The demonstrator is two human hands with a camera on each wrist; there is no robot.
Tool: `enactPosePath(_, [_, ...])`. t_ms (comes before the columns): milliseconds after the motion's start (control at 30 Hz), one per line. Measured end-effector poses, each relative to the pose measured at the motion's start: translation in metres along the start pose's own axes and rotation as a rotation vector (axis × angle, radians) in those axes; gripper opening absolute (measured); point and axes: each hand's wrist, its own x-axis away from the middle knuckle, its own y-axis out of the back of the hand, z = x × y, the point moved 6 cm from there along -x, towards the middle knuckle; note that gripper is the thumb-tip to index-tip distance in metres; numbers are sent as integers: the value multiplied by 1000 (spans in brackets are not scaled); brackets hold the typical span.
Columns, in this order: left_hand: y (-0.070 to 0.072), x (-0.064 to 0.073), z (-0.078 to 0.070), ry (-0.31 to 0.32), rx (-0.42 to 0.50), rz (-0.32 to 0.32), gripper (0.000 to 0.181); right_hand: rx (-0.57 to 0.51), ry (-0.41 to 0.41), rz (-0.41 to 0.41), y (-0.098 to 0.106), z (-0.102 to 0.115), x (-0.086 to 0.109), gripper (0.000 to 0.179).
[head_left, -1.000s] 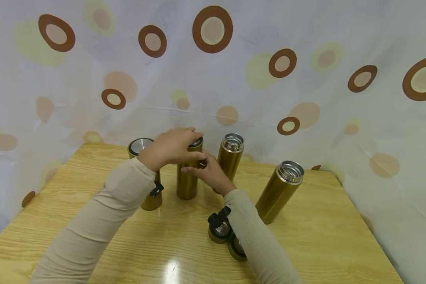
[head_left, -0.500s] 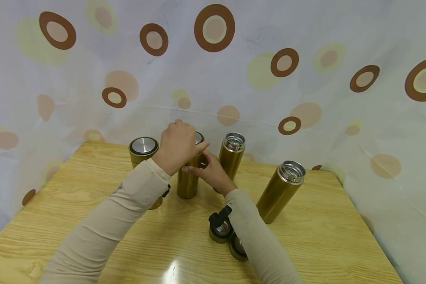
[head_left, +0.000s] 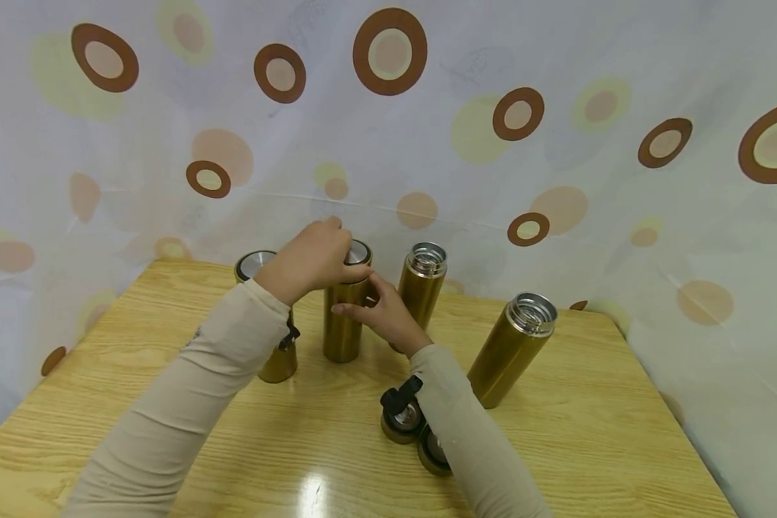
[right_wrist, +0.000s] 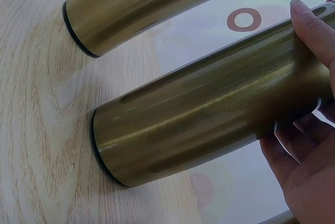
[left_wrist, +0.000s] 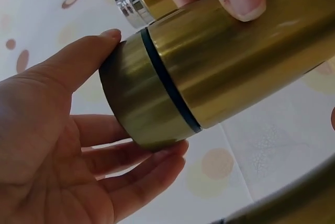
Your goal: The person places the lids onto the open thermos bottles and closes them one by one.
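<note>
L hand [head_left: 311,260] grips lid [left_wrist: 137,94], R hand [head_left: 388,319] holds flask [head_left: 343,316].

The scene is evenly and brightly lit from overhead. A white patch of glare is seen on the bench [head_left: 312,496] near the front edge, and only soft, faint shadows are cast beneath the flasks [head_left: 343,316]. Strong barrel distortion is shown in the head view: the curtain [head_left: 557,165] is bent and the outer flasks are made to lean. In the wrist views the brushed metal is streaked with pale highlights, the near flask [left_wrist: 220,72] is rendered fairly sharp, and the background is left soft and blurred
</note>
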Motion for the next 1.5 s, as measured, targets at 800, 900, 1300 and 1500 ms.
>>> enactPosePath(800, [-1,3,5,-57,143,32,47,24,-16,-29,3,0,0,74])
enactPosePath(900, [0,6,6,29,120,-14,52,23,-12,-28,3,-1,0,72])
enactPosePath(1300, [0,3,-10,201,-65,-235,61,34,-9,-1,-1,1,-2,74])
enactPosePath(1500, [0,1,-12,132,-96,-262,49,57,-6,2,0,2,0,74])
